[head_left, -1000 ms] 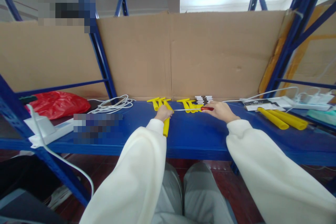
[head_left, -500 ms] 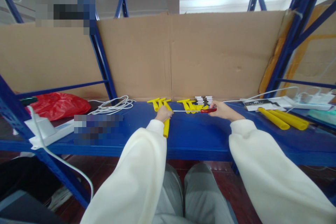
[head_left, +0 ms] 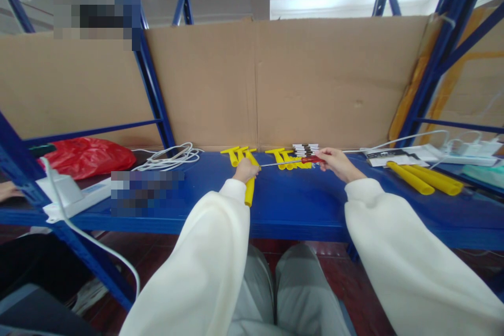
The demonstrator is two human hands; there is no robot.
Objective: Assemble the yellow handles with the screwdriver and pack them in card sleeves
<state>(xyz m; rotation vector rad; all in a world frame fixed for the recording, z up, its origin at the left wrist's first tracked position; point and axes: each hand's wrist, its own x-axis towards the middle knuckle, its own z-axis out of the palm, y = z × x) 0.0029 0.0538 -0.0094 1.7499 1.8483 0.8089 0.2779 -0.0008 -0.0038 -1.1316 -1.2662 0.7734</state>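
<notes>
My left hand is closed around a yellow T-shaped handle, whose tube end points toward me. In my right hand is a screwdriver with a red grip, pinched by the fingers. Its thin metal shaft runs leftward to the yellow handle beside my left fingers; whether the tip sits in a screw is too small to tell. Behind my left hand lie more yellow T-shaped handles, and others lie behind the screwdriver shaft. A stack of black-and-white pieces sits against the cardboard.
A cardboard sheet stands along the back of the blue shelf. On the left are coiled white cable, a power strip, a red bag and another person's hand. Yellow tubes lie right.
The screwdriver's red grip has risen slightly with my right hand, so its shaft now slopes down toward the left. My left hand stays put. Another person's hand has appeared at the left edge.
</notes>
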